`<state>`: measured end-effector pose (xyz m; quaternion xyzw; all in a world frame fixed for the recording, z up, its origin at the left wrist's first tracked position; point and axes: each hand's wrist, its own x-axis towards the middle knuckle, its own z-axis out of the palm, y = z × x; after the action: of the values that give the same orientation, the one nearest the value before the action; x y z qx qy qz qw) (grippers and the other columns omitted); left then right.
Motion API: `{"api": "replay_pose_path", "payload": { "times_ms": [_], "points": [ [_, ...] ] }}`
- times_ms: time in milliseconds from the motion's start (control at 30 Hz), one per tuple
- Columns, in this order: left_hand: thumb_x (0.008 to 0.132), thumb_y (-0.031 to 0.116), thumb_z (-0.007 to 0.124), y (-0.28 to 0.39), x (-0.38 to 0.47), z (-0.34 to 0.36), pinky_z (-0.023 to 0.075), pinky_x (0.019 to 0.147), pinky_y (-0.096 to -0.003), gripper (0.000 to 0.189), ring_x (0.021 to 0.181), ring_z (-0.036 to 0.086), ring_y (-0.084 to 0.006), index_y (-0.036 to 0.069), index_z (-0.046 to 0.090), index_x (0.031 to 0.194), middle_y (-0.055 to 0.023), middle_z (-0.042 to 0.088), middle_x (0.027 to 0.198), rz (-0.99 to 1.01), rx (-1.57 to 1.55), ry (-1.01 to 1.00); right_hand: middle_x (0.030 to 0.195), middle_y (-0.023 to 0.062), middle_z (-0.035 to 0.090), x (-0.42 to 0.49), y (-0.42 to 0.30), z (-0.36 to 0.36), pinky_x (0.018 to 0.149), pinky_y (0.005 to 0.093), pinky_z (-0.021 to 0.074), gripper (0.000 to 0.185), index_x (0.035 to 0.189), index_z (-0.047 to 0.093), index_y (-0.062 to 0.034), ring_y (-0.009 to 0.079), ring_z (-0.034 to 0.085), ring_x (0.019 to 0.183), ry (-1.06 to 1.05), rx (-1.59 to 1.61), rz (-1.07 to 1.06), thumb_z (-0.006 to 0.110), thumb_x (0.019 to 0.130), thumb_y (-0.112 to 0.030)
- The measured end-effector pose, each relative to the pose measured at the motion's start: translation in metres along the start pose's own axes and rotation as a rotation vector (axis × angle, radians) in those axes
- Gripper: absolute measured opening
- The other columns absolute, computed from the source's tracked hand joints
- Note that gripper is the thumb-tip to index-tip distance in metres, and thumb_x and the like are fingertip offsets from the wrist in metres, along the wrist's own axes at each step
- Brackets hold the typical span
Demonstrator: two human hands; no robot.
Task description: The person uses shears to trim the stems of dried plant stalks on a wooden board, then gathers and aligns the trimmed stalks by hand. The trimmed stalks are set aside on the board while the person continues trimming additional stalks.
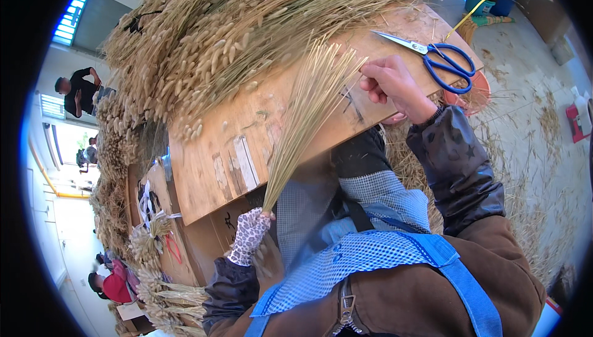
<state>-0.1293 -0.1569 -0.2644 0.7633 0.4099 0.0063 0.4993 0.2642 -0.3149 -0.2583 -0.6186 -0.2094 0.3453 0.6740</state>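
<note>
In a leopard-print glove, my left hand (pixel 252 231) grips a bundle of dried grass stems (pixel 299 124) at its lower end. The stems fan out upward over the wooden board (pixel 204 188). Below the glove, pale fluffy seed heads (pixel 264 258) show, partly blurred. My right hand (pixel 391 82) is bare, with its fingers curled and thumb and forefinger pinched at the tip of an outer stem on the fan's right side. Just beyond it on the board lie blue-handled scissors (pixel 447 61), blades pointing left.
A large heap of dried bunny-tail grass (pixel 222 45) covers the board's far side. Tied bunches (pixel 180 297) lie at lower left, near a cardboard box (pixel 217 235). An orange tub (pixel 475 91) stands beyond the board's right edge. Straw litters the floor (pixel 523 151). Other people (pixel 116 283) are at left.
</note>
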Motion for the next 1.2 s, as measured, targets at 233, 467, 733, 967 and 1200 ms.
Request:
{"api": "replay_pose_path", "payload": {
  "times_ms": [233,467,733,967,1200],
  "points": [
    [0.091,0.023,0.057,0.003,0.003,-0.001,0.0334,0.050,-0.0194,0.026,0.055,0.044,-0.0019,0.001,0.068,0.083,0.0050,0.055,0.063,-0.009,0.011,-0.007,0.061,0.0020,0.057,0.010,0.007,0.006,0.034,0.0207,0.0316,0.023,0.073,0.056,-0.0022,0.0070,0.049,0.040,0.007,0.092,0.037,0.061,0.087,-0.021],
    [0.091,0.017,0.056,0.005,0.002,-0.002,0.0339,0.049,-0.0213,0.020,0.055,0.043,-0.0034,0.002,0.069,0.084,0.0055,0.052,0.060,-0.038,0.038,-0.002,0.054,0.0135,0.057,-0.001,0.019,0.001,0.043,0.0344,0.0400,0.042,0.063,0.058,0.0057,0.0218,0.055,0.043,0.190,-0.353,-0.195,0.060,0.085,-0.030],
    [0.090,0.015,0.056,-0.008,0.005,-0.001,0.0422,0.057,-0.0253,0.020,0.063,0.052,-0.0071,-0.001,0.067,0.087,-0.0018,0.063,0.068,0.119,0.177,0.096,0.060,0.0245,0.056,-0.007,-0.001,-0.016,0.058,0.0456,0.0443,0.047,0.067,0.060,0.0060,0.0430,0.056,0.059,0.355,-0.725,-0.275,0.049,0.088,-0.035],
    [0.090,0.016,0.056,-0.008,0.005,-0.001,0.0417,0.056,-0.0255,0.020,0.061,0.052,-0.0076,-0.002,0.067,0.088,-0.0028,0.062,0.067,0.150,0.344,0.158,0.057,0.0125,0.062,-0.012,-0.018,0.004,0.053,0.0343,0.0482,0.025,0.078,0.060,0.0027,0.0207,0.063,0.052,0.232,-0.485,-0.383,0.046,0.087,-0.015],
    [0.090,0.015,0.058,-0.009,0.003,-0.001,0.0414,0.056,-0.0257,0.020,0.061,0.051,-0.0076,-0.002,0.067,0.089,-0.0027,0.061,0.066,0.167,0.320,0.159,0.057,0.0168,0.061,0.008,-0.005,0.013,0.057,0.0375,0.0489,0.023,0.068,0.060,0.0032,0.0263,0.062,0.054,-0.033,-0.547,-0.046,0.048,0.081,-0.012]
  ]
}}
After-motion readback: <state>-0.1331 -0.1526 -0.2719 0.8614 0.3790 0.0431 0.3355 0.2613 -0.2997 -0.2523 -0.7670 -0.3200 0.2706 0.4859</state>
